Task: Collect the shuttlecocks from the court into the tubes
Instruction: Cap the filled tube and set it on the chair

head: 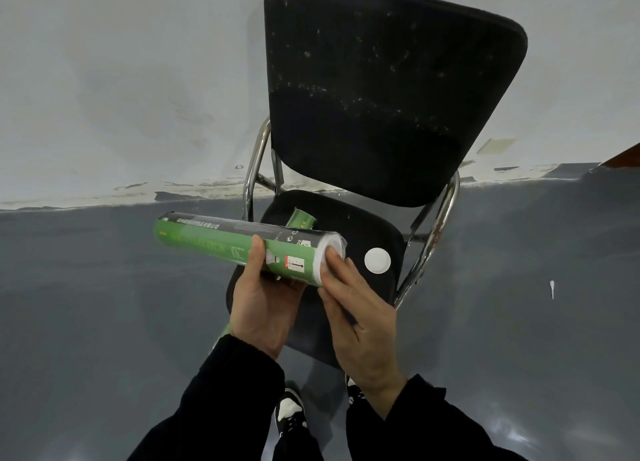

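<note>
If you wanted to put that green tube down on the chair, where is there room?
The chair seat is bare along its right and far edge, beyond the white cap. Its left and middle are crowded: a second tube lies there, and both hands hold the green tube above it.

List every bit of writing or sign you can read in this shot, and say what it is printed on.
Green tube, black band: a row of white characters, too blurred to read.
Same tube, by the left hand: small print and a red-and-white label, too small to read.
Same tube, near the white cap: round symbols and vertical letters, illegible.
Second green tube on the chair seat: yellow lettering, illegible.
Nothing reads clearly.
</note>
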